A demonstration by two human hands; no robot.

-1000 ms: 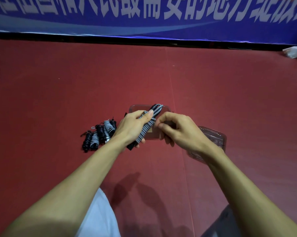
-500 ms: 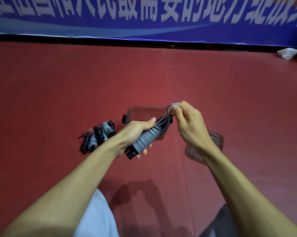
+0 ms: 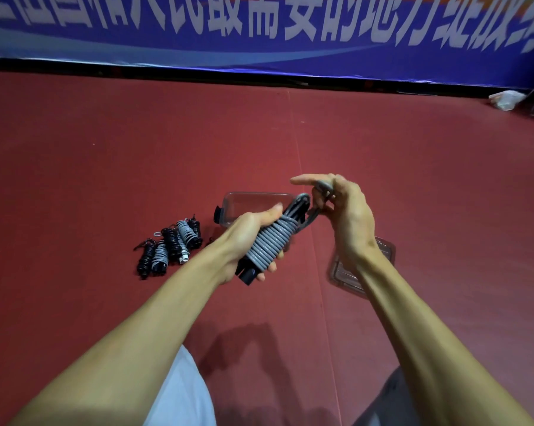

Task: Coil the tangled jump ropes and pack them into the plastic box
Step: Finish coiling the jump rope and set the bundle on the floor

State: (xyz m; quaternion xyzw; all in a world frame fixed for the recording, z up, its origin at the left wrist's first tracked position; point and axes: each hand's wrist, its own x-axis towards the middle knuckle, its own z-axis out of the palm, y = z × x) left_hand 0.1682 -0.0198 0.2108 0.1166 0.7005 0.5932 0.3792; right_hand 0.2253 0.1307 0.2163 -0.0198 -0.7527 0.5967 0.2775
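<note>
While snug in left hand [image 3: 249,233], jump rope [image 3: 272,245] end in right hand [image 3: 349,217].

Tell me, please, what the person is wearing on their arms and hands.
Nothing shows on them: the left hand and right hand are bare, with no gloves, rings or watch. The left forearm and right forearm run bare to the frame's edge, no sleeves in view. White cloth and grey cloth below are probably the person's clothing.
</note>
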